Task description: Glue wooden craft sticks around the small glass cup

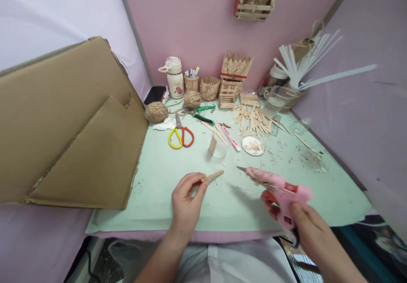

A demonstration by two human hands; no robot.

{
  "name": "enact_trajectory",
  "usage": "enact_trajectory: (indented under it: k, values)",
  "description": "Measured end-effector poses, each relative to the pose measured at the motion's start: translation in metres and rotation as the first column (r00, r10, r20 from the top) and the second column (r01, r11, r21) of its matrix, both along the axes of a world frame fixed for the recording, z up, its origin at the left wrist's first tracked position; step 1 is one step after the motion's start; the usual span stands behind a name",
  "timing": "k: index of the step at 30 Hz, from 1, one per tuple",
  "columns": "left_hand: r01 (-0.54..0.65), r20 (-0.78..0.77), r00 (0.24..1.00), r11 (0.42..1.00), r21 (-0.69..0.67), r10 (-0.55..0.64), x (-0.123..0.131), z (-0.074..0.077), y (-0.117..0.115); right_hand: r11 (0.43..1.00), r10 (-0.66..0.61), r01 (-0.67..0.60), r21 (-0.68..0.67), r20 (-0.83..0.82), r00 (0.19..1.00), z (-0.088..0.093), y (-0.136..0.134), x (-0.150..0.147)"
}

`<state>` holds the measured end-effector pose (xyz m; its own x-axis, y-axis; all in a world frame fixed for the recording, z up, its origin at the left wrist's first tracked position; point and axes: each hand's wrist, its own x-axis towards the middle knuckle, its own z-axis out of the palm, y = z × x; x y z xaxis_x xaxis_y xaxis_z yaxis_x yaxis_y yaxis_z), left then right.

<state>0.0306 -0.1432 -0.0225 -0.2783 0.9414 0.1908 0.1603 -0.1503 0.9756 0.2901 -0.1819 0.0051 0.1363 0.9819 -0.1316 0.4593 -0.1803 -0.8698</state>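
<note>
Between the thumb and fingers of my left hand (188, 198) is a short wooden craft stick (216, 175), its free end pointing right. My right hand (299, 219) is wrapped around the handle of a pink hot glue gun (281, 187). The gun's dark nozzle points left, a little apart from the stick's tip. Just beyond the stick, a clear plastic cup (219, 149) stands on the table with a piece of wooden stick (213, 145) upright against its left side.
Scissors (181, 136), pliers (203, 117), a pink craft knife (231, 138) and twine balls (157, 112) lie farther back. Loose craft sticks (254, 119) and a white dish (253, 146) are at right. Cardboard (92, 147) stands at left; a bottle (174, 79) stands behind.
</note>
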Motion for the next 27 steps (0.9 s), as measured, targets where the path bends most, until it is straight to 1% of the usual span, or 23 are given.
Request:
enact_trajectory:
  k: [3, 7, 13, 15, 20, 27]
  values:
    - [0.007, -0.076, 0.997, 1.000, -0.003, -0.007, -0.006, -0.001, -0.002, 0.996, 0.073, -0.076, -0.054, -0.063, 0.995, 0.007, 0.001, -0.023]
    - [0.024, -0.146, 0.989, 1.000, -0.020, -0.027, -0.009, -0.001, -0.004, 0.984, 0.170, -0.172, -0.040, -0.063, 0.984, 0.006, 0.006, -0.035]
    - [0.021, -0.169, 0.985, 0.999, -0.030, -0.026, -0.009, 0.001, -0.005, 0.985, 0.172, -0.172, -0.026, -0.004, 0.985, 0.001, 0.011, -0.039]
    - [0.020, -0.177, 0.984, 0.999, -0.027, -0.024, -0.009, 0.001, -0.005, 0.984, 0.173, -0.173, -0.033, -0.001, 0.985, -0.001, 0.012, -0.039]
    - [0.023, -0.160, 0.987, 1.000, -0.019, -0.026, -0.009, 0.000, -0.005, 0.976, 0.192, -0.192, -0.099, -0.005, 0.981, -0.004, 0.012, -0.040]
    - [0.031, -0.162, 0.986, 0.999, -0.019, -0.033, -0.009, 0.000, -0.006, 0.969, 0.230, -0.232, -0.085, -0.027, 0.973, -0.003, 0.012, -0.045]
